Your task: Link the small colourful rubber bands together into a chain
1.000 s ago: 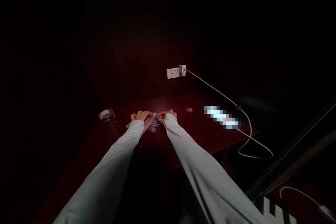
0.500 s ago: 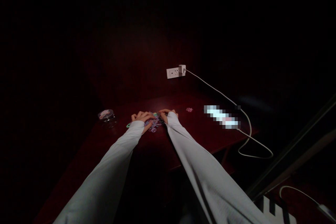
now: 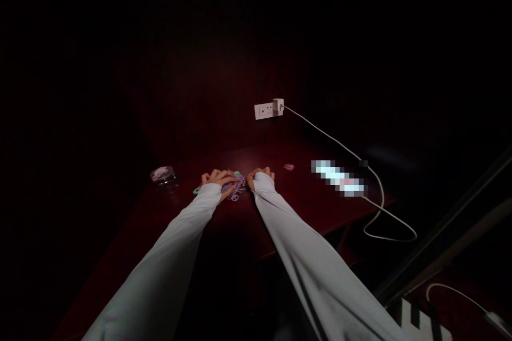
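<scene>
A heap of small purple pieces [image 3: 236, 189], with a few green ones among them, lies on the dark red table [image 3: 304, 208]. My left hand [image 3: 218, 178] rests over the heap's left side, its fingers spread and touching the pieces. At the heap's right edge is my right hand [image 3: 262, 173], fingers curled in; whether anything is between them is hidden. A small pink cluster [image 3: 289, 167] lies apart, to the right of my right hand. A clear jar [image 3: 166, 184] with a pinkish top stands at the left.
A blurred bright device [image 3: 338, 177] lies on the right of the table, joined by a white cable [image 3: 328, 136] to a charger in the wall socket [image 3: 264, 111]. At the lower right are a white object with black stripes [image 3: 424, 322] and another cable.
My right hand has shifted slightly right and its fingers have curled in more, showing more of the heap. My left hand has barely moved.
</scene>
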The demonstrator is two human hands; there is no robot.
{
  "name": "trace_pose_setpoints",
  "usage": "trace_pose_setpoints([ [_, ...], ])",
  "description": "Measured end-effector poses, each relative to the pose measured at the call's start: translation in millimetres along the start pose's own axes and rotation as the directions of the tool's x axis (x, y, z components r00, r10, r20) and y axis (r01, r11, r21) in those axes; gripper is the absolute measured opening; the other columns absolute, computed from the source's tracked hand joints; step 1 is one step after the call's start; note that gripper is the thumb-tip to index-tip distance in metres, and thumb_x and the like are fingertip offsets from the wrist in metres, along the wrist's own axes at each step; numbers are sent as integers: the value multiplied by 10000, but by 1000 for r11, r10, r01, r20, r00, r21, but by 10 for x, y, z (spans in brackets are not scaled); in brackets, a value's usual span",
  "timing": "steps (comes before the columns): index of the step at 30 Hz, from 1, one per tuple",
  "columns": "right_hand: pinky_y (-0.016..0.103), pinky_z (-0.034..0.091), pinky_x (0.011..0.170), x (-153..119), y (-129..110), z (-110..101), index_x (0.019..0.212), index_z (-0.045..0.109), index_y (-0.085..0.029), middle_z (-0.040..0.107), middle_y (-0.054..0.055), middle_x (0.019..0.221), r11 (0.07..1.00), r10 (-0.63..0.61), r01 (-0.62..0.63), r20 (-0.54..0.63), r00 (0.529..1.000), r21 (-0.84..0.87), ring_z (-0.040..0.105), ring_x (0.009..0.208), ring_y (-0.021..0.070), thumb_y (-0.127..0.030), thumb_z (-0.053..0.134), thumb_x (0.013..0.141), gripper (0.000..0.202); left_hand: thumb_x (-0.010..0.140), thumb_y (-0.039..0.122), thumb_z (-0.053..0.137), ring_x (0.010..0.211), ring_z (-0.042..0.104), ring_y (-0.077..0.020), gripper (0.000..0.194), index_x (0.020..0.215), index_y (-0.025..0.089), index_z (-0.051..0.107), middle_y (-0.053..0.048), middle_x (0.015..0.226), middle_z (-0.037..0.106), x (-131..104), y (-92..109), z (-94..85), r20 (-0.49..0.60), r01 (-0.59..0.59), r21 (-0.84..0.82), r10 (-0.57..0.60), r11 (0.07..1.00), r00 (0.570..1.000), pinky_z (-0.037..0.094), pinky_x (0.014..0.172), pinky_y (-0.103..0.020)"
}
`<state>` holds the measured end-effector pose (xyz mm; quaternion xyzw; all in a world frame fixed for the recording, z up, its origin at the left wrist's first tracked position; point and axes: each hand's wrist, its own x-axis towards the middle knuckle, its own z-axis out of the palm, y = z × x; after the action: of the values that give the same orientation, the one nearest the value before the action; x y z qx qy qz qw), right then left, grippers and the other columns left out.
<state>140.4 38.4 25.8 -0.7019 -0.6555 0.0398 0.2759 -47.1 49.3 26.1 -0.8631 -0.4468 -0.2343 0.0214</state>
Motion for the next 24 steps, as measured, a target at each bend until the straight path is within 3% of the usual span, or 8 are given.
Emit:
trace_pose_setpoints([
  [9,443,309,1061,-13,-73,-48,1028,810,-231,734,114,1170,998,54,-56,83,995,18,484,1260,312,-327,529,971,302,936,332,661,1164,512,-283,175,1003,368,819,-4,1266,758,31,-80,49,-35,52,-10,-53,999,998,268,944,-477],
  [16,443,304,1084,-58,-62,-64,985,809,-340,717,30,1200,997,-57,50,137,989,57,480,1275,293,-498,715,881,212,945,333,629,1164,508,-284,195,1000,346,816,-18,1254,757,1,-32,16,-46,46,-8,-46,999,998,261,948,-482],
  [24,393,304,1023,-64,-28,-55,977,806,-314,703,28,1202,990,-127,117,135,983,83,483,1213,262,-475,743,896,192,896,331,690,1152,515,-293,166,1004,351,815,-12,1272,755,57,-132,82,-13,62,-3,-62,998,998,267,918,-475],
])
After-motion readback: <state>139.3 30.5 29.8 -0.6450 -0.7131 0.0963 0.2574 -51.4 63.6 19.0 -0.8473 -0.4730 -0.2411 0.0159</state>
